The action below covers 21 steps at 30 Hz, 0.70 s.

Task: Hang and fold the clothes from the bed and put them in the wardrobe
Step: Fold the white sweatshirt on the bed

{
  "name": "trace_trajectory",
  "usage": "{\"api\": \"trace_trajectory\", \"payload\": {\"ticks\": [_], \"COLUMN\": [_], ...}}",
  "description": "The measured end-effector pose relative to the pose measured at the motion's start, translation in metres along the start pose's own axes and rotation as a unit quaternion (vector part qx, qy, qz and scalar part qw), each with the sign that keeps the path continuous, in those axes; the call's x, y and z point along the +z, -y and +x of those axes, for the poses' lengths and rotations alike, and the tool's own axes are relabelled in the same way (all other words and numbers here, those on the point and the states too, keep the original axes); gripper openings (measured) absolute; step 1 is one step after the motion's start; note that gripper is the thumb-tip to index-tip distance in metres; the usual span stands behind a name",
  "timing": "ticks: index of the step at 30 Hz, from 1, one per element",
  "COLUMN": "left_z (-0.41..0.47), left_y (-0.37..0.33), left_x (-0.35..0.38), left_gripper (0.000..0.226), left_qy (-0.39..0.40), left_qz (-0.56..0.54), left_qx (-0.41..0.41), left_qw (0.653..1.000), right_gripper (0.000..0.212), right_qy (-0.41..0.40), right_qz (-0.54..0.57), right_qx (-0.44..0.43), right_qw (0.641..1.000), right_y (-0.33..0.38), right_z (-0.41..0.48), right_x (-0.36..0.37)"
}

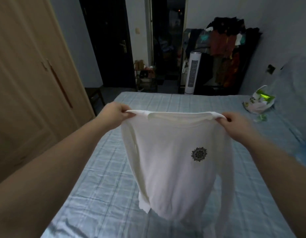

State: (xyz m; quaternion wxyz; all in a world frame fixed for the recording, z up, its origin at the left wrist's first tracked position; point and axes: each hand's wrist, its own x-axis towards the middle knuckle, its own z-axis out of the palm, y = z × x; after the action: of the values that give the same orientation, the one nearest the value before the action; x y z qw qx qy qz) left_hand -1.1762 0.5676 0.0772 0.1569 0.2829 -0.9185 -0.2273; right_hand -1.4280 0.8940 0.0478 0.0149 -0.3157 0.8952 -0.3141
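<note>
White is the top [174, 169] that we hold up in front of us, above the bed [97, 169]. Our left hand [114, 115] pinches one shoulder of it and our right hand [234, 124] pinches the other, both with the fingers curled round the cloth, so that the neck edge is stretched flat between them. The body of the top hangs down freely, and we cannot tell if its lower hem touches the sheet. On the chest, nearer to our right hand, we see a small dark round emblem [198, 154] with a pattern like a flower. The sleeves hang along both sides of the body. The bed has a light blue checked sheet with some wrinkles. Near its far right corner lies a white and green plastic bag [258, 103], well apart from the top. To our left stands the wardrobe [28, 83] of light brown wood, with its doors closed. Beyond the bed we see a dark door [111, 40], a white tower fan [192, 73] and, just beside it, a dark rack [224, 54] full of hanging clothes.
</note>
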Motion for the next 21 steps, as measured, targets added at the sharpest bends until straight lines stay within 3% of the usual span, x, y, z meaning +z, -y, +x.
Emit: {"api": "trace_trajectory", "payload": {"ticks": [5,9,13,16,21], "left_z": [-0.023,-0.051,-0.093,-0.130,-0.148], "left_y": [0.004,0.009,-0.006,-0.014,0.000], "left_x": [-0.046,-0.046,-0.030,-0.028,-0.035], "left_gripper": [0.014,0.022,0.020,0.013,0.018], "left_qy": [0.134,0.065,-0.093,-0.187,-0.210], "left_qz": [-0.012,-0.087,-0.150,-0.092,0.039], "left_qx": [0.036,-0.002,-0.047,0.012,0.099], "left_qw": [0.990,0.994,0.983,0.978,0.972], "right_gripper": [0.030,0.016,0.022,0.025,0.026], "right_qy": [-0.060,-0.106,-0.207,-0.281,-0.328], "right_qz": [0.165,0.207,0.034,-0.076,-0.167], "right_qx": [0.034,0.034,-0.064,-0.109,-0.121], "right_qw": [0.984,0.972,0.976,0.950,0.922], "right_y": [-0.007,0.014,0.036,0.046,0.040], "right_z": [-0.027,-0.056,-0.099,-0.133,-0.168], "right_x": [0.010,-0.001,-0.019,-0.031,-0.055]}}
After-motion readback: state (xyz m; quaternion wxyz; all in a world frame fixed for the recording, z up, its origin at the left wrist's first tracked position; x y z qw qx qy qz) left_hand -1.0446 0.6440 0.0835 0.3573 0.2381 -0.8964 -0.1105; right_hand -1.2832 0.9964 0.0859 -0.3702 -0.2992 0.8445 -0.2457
